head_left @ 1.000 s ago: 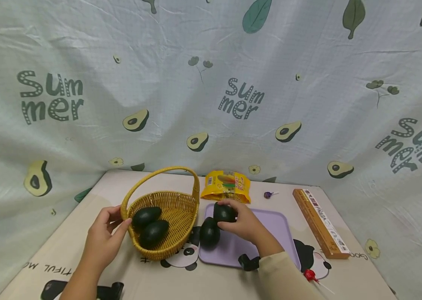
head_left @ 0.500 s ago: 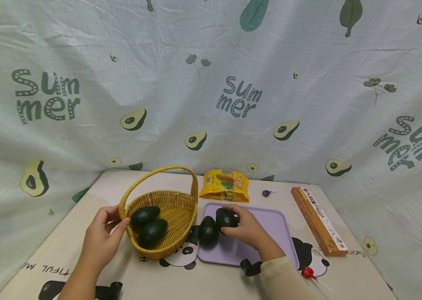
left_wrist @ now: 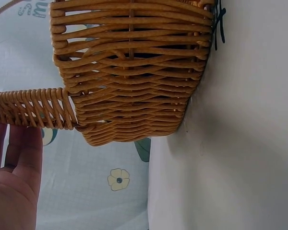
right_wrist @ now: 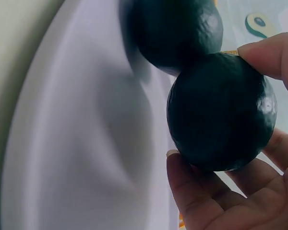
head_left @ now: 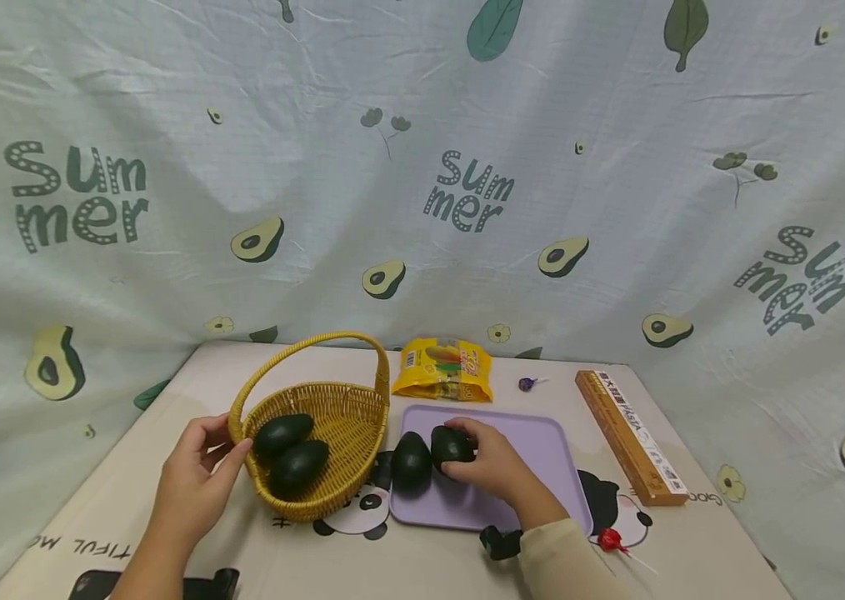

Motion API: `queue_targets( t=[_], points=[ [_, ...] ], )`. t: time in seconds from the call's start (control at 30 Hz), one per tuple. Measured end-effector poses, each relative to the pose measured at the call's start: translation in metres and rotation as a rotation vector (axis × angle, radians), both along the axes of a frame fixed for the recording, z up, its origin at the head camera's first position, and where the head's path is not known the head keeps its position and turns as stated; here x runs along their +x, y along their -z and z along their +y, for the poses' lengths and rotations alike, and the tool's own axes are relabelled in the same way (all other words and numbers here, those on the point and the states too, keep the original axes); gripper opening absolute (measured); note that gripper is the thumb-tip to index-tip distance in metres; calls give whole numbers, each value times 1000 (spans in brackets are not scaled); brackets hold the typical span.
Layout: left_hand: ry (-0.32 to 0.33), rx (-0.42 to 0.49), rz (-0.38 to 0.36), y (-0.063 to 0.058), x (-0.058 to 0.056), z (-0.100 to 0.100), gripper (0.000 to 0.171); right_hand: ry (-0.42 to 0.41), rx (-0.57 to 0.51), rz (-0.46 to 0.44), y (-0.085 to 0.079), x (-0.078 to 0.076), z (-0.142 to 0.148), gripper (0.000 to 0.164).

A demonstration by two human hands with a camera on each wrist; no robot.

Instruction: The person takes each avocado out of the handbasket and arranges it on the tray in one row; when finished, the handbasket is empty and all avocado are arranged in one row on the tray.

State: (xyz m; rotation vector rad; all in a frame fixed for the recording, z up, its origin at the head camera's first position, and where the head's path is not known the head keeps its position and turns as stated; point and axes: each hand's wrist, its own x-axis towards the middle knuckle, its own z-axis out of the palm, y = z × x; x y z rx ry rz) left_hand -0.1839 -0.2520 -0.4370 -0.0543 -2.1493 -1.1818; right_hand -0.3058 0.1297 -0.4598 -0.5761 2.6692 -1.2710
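Observation:
My left hand grips the left foot of the handle on a yellow wicker basket; in the left wrist view its fingers meet the woven handle. Two dark green avocados lie inside the basket. My right hand holds a third avocado between thumb and fingers, over the left part of a lilac tray. Beside it, on the tray's left side, is another avocado. The right wrist view shows the held avocado overlapping its neighbour.
Behind the tray lies a yellow snack packet, with a small purple lollipop to its right. A long brown pasta box lies at the right. Near the tray's front right corner is a red lollipop. A printed curtain hangs behind.
My right hand has brought the held avocado lower and nearer to me, beside the one on the tray. The left hand stays at the basket handle. The head view has shifted slightly.

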Motion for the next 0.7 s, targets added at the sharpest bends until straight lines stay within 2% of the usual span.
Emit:
queue_targets(
  t=[0.27, 0.7],
  points=[
    [1, -9, -25, -2, 1, 0, 34, 11, 30, -4, 8, 0, 1, 61],
    [5, -1, -11, -1, 0, 0, 36, 2, 36, -12, 15, 2, 5, 69]
  ],
)
